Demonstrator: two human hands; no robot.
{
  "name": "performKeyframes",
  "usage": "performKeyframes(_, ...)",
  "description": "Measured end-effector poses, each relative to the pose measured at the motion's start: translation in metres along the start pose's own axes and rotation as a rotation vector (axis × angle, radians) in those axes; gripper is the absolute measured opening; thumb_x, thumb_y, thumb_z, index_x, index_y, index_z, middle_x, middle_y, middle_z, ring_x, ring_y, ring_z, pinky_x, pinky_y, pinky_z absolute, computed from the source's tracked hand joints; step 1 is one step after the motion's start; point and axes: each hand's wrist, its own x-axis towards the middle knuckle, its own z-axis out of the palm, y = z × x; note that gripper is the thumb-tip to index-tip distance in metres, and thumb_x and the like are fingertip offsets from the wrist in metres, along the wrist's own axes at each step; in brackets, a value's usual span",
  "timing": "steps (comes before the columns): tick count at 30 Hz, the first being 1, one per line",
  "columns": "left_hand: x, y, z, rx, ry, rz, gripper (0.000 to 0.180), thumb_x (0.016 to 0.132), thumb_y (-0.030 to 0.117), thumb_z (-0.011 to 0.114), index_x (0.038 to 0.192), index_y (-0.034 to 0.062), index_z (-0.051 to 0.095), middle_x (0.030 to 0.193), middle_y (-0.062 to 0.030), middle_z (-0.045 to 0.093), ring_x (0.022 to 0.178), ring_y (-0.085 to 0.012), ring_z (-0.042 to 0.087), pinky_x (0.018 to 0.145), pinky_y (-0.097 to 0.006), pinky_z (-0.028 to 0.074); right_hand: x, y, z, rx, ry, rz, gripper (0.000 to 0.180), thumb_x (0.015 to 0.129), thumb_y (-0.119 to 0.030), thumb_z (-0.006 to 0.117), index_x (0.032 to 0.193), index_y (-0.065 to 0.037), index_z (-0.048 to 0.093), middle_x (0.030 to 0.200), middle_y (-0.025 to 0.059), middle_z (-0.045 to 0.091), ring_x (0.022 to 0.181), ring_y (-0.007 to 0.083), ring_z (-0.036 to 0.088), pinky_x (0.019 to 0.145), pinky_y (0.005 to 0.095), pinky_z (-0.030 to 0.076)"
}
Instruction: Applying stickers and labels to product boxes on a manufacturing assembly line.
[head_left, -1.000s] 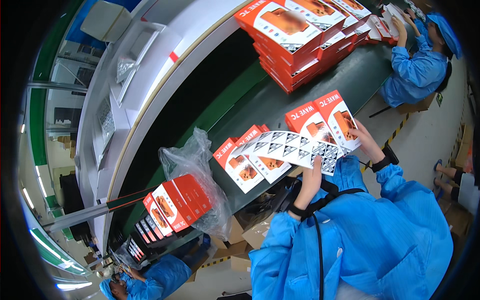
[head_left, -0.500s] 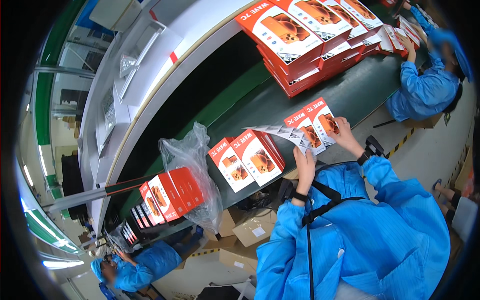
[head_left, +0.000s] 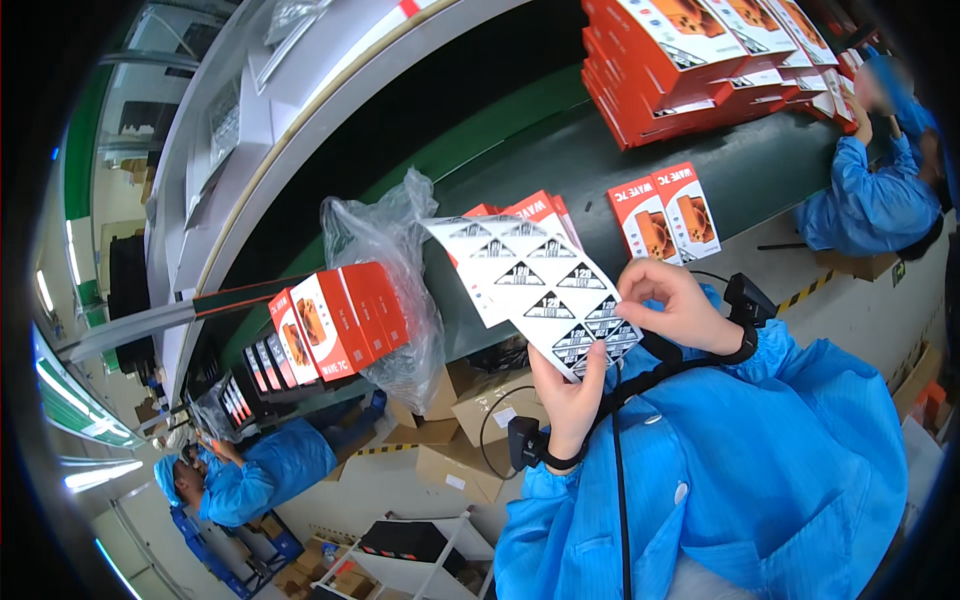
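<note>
My left hand [head_left: 568,398] holds the lower corner of a white sheet of black triangular stickers [head_left: 520,272], thumb on top and fingers underneath. At the sheet's right edge, my right hand [head_left: 672,308] pinches with thumb and forefinger by one of the stickers. Whether that sticker has lifted from the sheet I cannot tell. Under and behind the sheet stand red-and-white boxes [head_left: 541,207], mostly hidden by it. Two more boxes [head_left: 665,214] lie side by side on the dark green belt, just beyond my right hand.
A tall stack of boxes [head_left: 690,75] stands at the belt's far right. To the left, a crumpled clear plastic bag [head_left: 412,300] lies beside red boxes [head_left: 350,318]. Co-workers in blue sit at right [head_left: 868,195] and lower left [head_left: 265,470]. Cardboard cartons [head_left: 465,460] stand below the belt.
The sticker sheet, edge-on before, now lies face up and further left and nearer. My right hand has left the two boxes and come to the sheet's edge. The view has shifted.
</note>
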Motion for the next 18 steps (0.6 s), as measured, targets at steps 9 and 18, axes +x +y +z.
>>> performKeyframes(9, -0.006, -0.004, -0.047, 0.081, 0.15, -0.027, 0.044, 0.085, -0.004, 0.061, 0.123, -0.0025, 0.039, 0.11, -0.0109, 0.056, 0.097, -0.0132, 0.056, 0.084, -0.026, 0.046, 0.036, 0.0, 0.052, -0.63, -0.182, -0.488, 0.018, 0.077, -0.01, 0.07, 0.091, -0.004, 0.061, 0.089, 0.0089, 0.061, 0.085, 0.0245, 0.06, 0.073, 0.0339, 0.048)
performKeyframes(18, -0.017, -0.027, -0.067, 0.273, 0.267, -0.004, 0.024, 0.091, 0.006, 0.057, 0.111, -0.0028, 0.05, 0.096, -0.0098, 0.062, 0.082, -0.0134, 0.059, 0.073, -0.025, 0.047, 0.053, 0.016, 0.075, -0.617, -0.323, -0.194, 0.011, 0.077, -0.009, 0.07, 0.082, -0.003, 0.062, 0.083, 0.0081, 0.064, 0.078, 0.0243, 0.063, 0.07, 0.0335, 0.05)
